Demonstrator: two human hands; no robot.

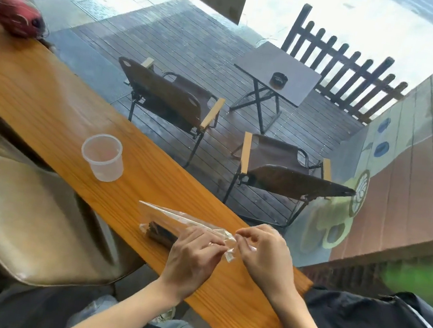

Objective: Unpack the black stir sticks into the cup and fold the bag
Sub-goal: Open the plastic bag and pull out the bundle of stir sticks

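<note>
On the counter (57,109), bag (173,218) lengthwise leftward.

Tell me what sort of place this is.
Probably a café: a wooden counter runs along a window onto a wet deck with folding chairs, a small table bearing an ashtray, and a disposable cup.

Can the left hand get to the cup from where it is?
Probably yes. The cup stands open on the counter with bare wood between, but the left hand is pinching the bag now.
</note>
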